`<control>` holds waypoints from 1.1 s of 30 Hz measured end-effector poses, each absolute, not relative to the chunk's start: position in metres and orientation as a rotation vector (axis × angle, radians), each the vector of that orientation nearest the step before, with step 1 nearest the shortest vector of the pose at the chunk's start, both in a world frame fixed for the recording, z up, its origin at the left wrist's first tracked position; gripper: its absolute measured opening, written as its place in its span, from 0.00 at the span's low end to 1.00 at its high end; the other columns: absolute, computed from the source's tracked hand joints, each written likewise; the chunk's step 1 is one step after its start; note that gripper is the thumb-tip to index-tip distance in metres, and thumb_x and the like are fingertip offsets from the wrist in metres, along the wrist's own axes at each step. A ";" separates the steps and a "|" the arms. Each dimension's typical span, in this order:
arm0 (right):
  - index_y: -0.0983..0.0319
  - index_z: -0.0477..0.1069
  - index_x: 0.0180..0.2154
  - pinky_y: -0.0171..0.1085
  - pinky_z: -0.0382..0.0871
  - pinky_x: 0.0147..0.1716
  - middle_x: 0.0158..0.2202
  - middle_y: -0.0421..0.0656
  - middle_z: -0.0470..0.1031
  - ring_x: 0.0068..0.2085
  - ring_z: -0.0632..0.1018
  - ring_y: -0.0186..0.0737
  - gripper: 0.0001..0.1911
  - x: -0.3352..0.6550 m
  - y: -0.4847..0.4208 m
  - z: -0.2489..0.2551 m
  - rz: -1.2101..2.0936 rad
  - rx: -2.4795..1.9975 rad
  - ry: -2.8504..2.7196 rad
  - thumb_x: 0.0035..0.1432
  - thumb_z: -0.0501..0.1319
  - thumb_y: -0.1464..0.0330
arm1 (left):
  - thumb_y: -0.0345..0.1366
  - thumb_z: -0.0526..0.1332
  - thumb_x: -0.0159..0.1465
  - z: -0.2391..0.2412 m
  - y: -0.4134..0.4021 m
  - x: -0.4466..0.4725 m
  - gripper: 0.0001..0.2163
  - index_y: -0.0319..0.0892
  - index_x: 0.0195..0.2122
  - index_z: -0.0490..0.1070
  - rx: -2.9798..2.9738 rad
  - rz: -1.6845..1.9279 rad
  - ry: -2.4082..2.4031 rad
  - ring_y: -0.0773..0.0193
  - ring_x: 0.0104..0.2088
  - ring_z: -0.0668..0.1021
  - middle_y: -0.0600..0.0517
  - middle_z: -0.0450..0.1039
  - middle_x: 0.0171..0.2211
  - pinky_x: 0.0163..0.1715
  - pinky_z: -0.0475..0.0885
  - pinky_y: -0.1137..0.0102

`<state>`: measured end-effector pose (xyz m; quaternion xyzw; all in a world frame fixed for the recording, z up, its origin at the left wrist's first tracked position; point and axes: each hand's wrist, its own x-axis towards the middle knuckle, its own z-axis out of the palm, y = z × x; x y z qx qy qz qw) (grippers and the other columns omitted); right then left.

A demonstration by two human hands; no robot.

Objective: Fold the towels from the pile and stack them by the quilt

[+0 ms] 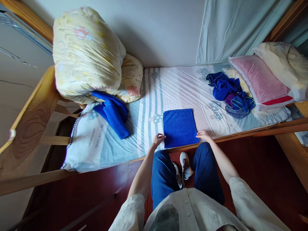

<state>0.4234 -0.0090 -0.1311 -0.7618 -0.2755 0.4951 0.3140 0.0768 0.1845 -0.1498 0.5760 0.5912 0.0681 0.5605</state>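
A blue cloth (181,128) lies flat in a near-square shape at the front edge of the bed, with a stitched hem along its far side. My left hand (158,139) is at its left edge, close to the near corner, thumb and fingers pinched together on the border. On the opposite edge, also low near the corner, my right hand (203,135) pinches the cloth between its fingertips. Both hands are low over the mattress, palms turned inward.
The patterned bed sheet (154,86) carries a crumpled blue fabric piece (113,115) at left, beneath a bulky yellow quilt (86,54). At right lie a heap of blue clothes (226,88) and a pink pillow (261,80). Wooden bed rails (271,128) border the bed.
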 end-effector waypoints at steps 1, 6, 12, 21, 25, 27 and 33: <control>0.61 0.77 0.32 0.35 0.75 0.37 0.32 0.43 0.83 0.36 0.82 0.41 0.15 0.426 -0.001 -0.133 1.303 -1.984 -0.706 0.43 0.77 0.63 | 0.53 0.77 0.44 -0.152 0.194 0.082 0.26 0.43 0.36 0.72 1.334 0.192 1.378 0.53 0.41 0.83 0.45 0.84 0.35 0.42 0.75 0.64; 0.61 0.83 0.39 0.44 0.80 0.51 0.45 0.50 0.86 0.48 0.85 0.49 0.15 0.444 0.053 -0.144 1.213 -1.913 -0.675 0.48 0.76 0.65 | 0.57 0.78 0.38 -0.162 0.247 0.114 0.33 0.40 0.40 0.79 1.213 0.389 1.245 0.50 0.42 0.82 0.43 0.83 0.37 0.42 0.74 0.62; 0.60 0.84 0.44 0.51 0.78 0.60 0.51 0.49 0.85 0.56 0.83 0.52 0.14 0.463 0.131 -0.168 0.982 -1.955 -0.725 0.54 0.72 0.68 | 0.49 0.72 0.52 -0.172 0.300 0.158 0.22 0.39 0.43 0.82 1.322 0.518 1.295 0.49 0.46 0.81 0.43 0.83 0.41 0.47 0.76 0.60; 0.67 0.82 0.49 0.45 0.79 0.55 0.46 0.55 0.86 0.46 0.86 0.49 0.17 0.481 0.186 -0.194 0.742 -2.038 -0.745 0.58 0.67 0.70 | 0.36 0.61 0.63 -0.185 0.330 0.177 0.17 0.41 0.51 0.80 1.474 0.548 1.514 0.53 0.44 0.83 0.45 0.83 0.39 0.50 0.76 0.62; 0.65 0.83 0.42 0.44 0.80 0.52 0.42 0.52 0.87 0.43 0.86 0.47 0.11 0.489 0.192 -0.201 0.714 -2.066 -0.794 0.58 0.67 0.69 | 0.36 0.61 0.63 -0.182 0.332 0.179 0.12 0.42 0.44 0.82 1.575 0.507 1.552 0.52 0.47 0.83 0.45 0.83 0.39 0.54 0.74 0.62; 0.64 0.82 0.39 0.43 0.80 0.52 0.41 0.50 0.87 0.44 0.86 0.46 0.08 0.493 0.195 -0.204 0.699 -2.073 -0.813 0.58 0.67 0.69 | 0.35 0.60 0.64 -0.181 0.333 0.180 0.11 0.42 0.41 0.82 1.601 0.499 1.557 0.51 0.48 0.83 0.45 0.83 0.39 0.55 0.73 0.61; 0.66 0.81 0.41 0.42 0.77 0.54 0.44 0.53 0.86 0.46 0.85 0.46 0.09 0.506 0.200 -0.204 0.687 -2.228 -0.771 0.60 0.66 0.68 | 0.37 0.61 0.66 -0.179 0.338 0.186 0.11 0.41 0.42 0.81 1.598 0.499 1.621 0.51 0.45 0.83 0.45 0.83 0.38 0.57 0.71 0.60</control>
